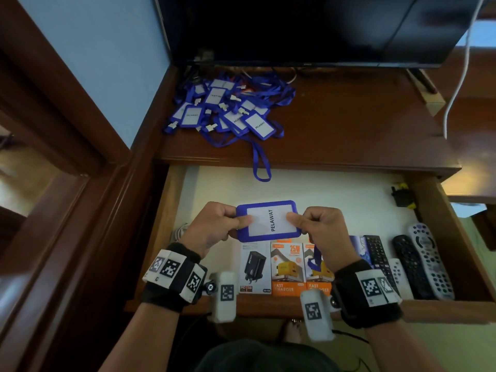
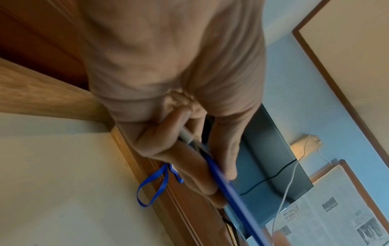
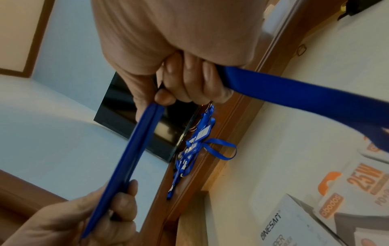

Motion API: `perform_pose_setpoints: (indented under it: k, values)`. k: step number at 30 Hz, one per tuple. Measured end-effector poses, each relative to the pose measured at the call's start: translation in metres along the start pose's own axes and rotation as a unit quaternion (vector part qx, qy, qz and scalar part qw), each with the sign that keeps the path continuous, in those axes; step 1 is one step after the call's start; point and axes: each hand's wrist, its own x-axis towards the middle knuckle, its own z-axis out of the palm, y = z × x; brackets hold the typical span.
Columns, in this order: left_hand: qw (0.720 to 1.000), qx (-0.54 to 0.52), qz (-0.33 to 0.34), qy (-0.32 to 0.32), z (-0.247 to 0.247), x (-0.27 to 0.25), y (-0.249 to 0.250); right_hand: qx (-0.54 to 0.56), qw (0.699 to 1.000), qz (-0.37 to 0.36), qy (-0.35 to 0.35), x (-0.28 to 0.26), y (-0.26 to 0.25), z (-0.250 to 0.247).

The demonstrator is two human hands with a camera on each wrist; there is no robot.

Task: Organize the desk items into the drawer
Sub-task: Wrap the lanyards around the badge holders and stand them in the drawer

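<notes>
Head view: both hands hold one badge holder level over the open drawer.

Left hand pinches the left short edge of the badge holder between thumb and curled fingers; right hand pinches the opposite edge, its remaining fingers closed round the blue lanyard, probably to keep the strap gathered before stowing. The card hangs above the drawer, touching nothing beneath. Below it, charger boxes stand along the front wall and remote controls lie to the right, so bare lining behind them is the likely resting place. On the counter, a tangled pile of badges remains unsorted; one loop droops over the counter edge.
</notes>
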Motion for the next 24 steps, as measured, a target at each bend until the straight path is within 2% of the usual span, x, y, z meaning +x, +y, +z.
perform_pose_setpoints:
  k: [4,9,13,15,20,24]
  values:
    - [1.0,0.019,0.0,0.012,-0.001,0.006,0.001,-0.004,1.0,-0.005,0.001,0.005,0.003,0.003]
    - [0.996,-0.015,0.026,0.083,0.001,0.013,0.001,0.006,1.0,-0.023,0.004,0.01,0.0,0.009]
    - [0.983,-0.046,0.042,0.173,-0.002,0.024,0.0,0.012,0.999,-0.023,-0.046,0.008,-0.003,0.015]
    - [0.977,-0.059,0.052,0.196,0.0,0.029,0.0,0.011,0.997,-0.026,-0.078,0.007,-0.006,0.02]
    - [0.981,-0.019,0.083,0.174,0.02,0.031,-0.003,0.032,0.989,-0.054,-0.134,0.006,-0.022,0.03]
    - [0.987,-0.003,0.11,0.117,0.028,0.033,-0.001,-0.001,0.992,-0.073,-0.107,0.015,-0.032,0.028]
